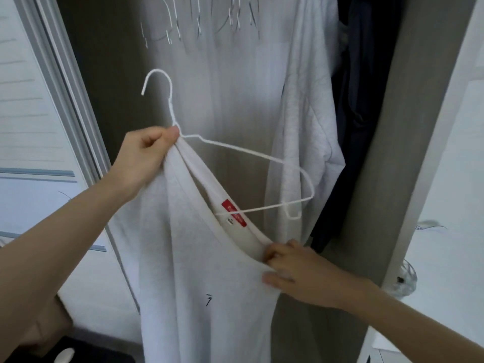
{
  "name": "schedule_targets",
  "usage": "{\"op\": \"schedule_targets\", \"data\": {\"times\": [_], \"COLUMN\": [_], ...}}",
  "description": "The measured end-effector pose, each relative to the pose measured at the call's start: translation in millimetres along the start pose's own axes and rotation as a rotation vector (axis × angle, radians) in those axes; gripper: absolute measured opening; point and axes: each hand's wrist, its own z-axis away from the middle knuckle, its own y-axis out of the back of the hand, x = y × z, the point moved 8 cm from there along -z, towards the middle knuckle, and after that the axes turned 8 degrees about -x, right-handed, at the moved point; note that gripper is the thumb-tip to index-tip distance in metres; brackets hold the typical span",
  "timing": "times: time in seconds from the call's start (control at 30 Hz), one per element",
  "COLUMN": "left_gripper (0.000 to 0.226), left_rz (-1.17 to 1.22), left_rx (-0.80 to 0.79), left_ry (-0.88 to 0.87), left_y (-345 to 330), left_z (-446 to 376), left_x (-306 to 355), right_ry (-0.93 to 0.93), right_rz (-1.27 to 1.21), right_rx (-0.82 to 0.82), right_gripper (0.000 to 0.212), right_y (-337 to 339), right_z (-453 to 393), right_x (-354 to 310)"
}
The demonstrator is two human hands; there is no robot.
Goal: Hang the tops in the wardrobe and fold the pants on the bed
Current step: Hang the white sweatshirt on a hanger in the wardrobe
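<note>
I hold a light grey top (pixel 199 271) with a red neck label (pixel 234 213) in front of the open wardrobe. My left hand (pixel 146 155) grips the neck of a white wire hanger (pixel 251 153) together with one end of the top's collar. The hanger's left arm is inside the top; its right arm sticks out bare through the neck opening. My right hand (pixel 296 268) pinches the collar edge at the lower right, fingers curled over the fabric.
Inside the wardrobe hang a pale grey garment (pixel 301 127), dark clothes (pixel 366 113) to its right and several empty wire hangers (pixel 199 22) at the top. A sliding door frame (pixel 65 87) stands at the left, a wardrobe panel (pixel 408 153) at the right.
</note>
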Motion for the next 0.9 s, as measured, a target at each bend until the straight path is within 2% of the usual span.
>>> {"op": "schedule_targets", "data": {"times": [0.13, 0.23, 0.33, 0.4, 0.5, 0.6, 0.67, 0.8, 0.9], "left_gripper": [0.026, 0.015, 0.026, 0.035, 0.027, 0.036, 0.043, 0.054, 0.054], "left_rz": [-0.217, -0.367, -0.412, -0.448, -0.346, -0.390, -0.426, -0.523, -0.624], "left_rx": [0.005, 0.008, -0.042, -0.045, -0.112, -0.013, 0.070, 0.145, 0.188], "left_ry": [0.023, -0.026, -0.104, -0.167, -0.216, -0.145, -0.082, -0.054, -0.093], "left_y": [11.2, 1.9, -34.8, -51.0, -43.8, -4.5, 14.9, 25.5, 36.6], "left_z": [9.1, 13.2, 17.5, 20.1, 23.2, 29.7, 33.6, 29.7, 28.4], "left_x": [-22.3, -14.2, 6.8, 21.2, 21.7, -7.0, -21.4, -30.1, -35.7], "right_ry": [-0.031, -0.046, -0.021, -0.010, -0.016, -0.019, 0.021, 0.051, -0.107], "right_rz": [-0.151, -0.360, -0.461, -0.451, -0.517, -0.738, -0.818, -0.555, 0.015], "right_rx": [0.182, 0.355, 0.392, 0.391, 0.470, 0.628, 0.652, 0.486, 0.403], "right_gripper": [0.044, 0.046, 0.028, 0.027, 0.029, 0.035, 0.034, 0.025, 0.025], "right_y": [45.0, 74.2, 89.1, 93.6, 110.2, 137.7, 150.9, 164.9, 173.5], "right_z": [10.8, 10.6, -12.8, -26.3, -19.5, 6.6, 15.0, 8.0, 16.0], "right_x": [33.9, 37.6, 12.4, -8.1, -4.7, 27.9, 39.4, 37.1, 48.9]}}
